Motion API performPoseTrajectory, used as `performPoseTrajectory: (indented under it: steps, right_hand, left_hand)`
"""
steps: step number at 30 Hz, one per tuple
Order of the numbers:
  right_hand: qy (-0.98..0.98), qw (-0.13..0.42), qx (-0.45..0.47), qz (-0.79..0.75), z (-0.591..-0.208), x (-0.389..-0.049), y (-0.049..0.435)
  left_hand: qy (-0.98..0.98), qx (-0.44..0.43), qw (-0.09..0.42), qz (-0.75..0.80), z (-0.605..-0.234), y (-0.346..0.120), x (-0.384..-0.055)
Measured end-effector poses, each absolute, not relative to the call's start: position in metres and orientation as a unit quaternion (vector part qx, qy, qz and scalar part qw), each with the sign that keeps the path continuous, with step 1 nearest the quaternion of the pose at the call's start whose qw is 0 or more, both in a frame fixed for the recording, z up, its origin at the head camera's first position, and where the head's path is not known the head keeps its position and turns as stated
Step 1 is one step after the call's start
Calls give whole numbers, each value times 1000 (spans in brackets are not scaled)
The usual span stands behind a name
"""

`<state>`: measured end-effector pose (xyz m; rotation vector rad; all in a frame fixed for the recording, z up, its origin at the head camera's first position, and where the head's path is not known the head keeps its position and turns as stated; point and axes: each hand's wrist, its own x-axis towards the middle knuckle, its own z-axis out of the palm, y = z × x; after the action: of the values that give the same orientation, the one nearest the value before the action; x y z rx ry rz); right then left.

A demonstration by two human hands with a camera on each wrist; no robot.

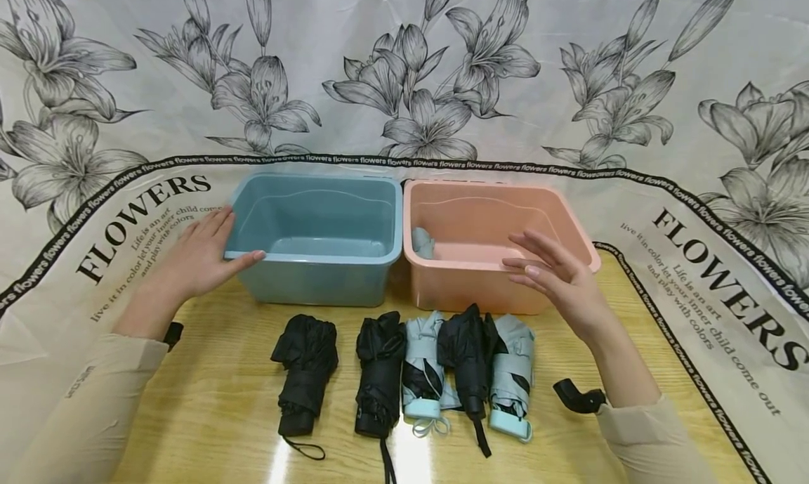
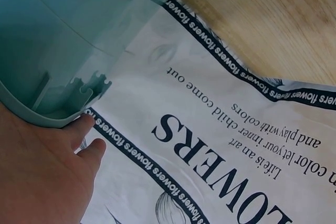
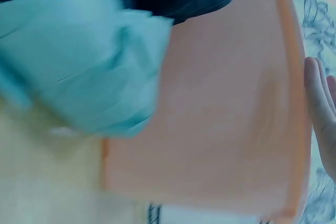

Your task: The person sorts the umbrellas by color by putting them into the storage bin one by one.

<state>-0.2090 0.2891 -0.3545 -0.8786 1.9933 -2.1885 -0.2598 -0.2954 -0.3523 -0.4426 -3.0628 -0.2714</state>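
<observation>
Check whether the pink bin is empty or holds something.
The pink bin holds something: a grey-blue item shows inside, near its left wall.

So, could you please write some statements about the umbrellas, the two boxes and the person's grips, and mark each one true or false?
1. The leftmost umbrella is black. True.
2. The rightmost umbrella in the row is black. False: the rightmost umbrella is mainly pale grey-blue.
3. The left grip touches the blue box. True.
4. The right grip is holding an umbrella. False: the right grip holds nothing.
5. A pale grey-blue thing lies inside the pink box. True, though part of it is hidden.
6. An umbrella shows inside the blue box. False: none shows there.
</observation>
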Motion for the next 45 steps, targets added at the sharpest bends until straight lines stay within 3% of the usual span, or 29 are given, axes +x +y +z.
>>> performPoseTrajectory:
  steps: [13, 32, 40, 45]
  right_hand:
    - [791, 16, -144, -594, -408, -152, 330]
    - [867, 159, -94, -463, -443, -156, 324]
    - [908, 107, -147, -377, -451, -160, 314]
    - [916, 104, -134, -363, -451, -159, 306]
  left_hand:
    - [-986, -143, 19, -86, -354, -297, -260]
    - [-985, -142, 21, -91, -354, -296, -260]
    - [-986, -139, 14, -92, -355, -296, -260]
    - [-986, -139, 14, -94, -354, -296, -260]
